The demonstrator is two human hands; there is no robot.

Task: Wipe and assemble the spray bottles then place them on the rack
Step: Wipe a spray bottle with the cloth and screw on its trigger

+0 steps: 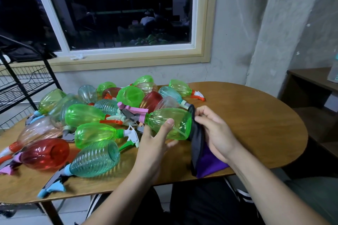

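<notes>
Left hand grips a green bottle near the table's front edge. Right hand pinches a cloth against its base.

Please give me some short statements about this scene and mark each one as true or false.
1. The left hand holds a green bottle with a pink spray head. True.
2. The right hand is empty. False: it grips a purple and black cloth at the bottle's base.
3. The other bottles stand upright on the table. False: they lie on their sides.
4. A black wire rack stands left of the table. True.
</notes>
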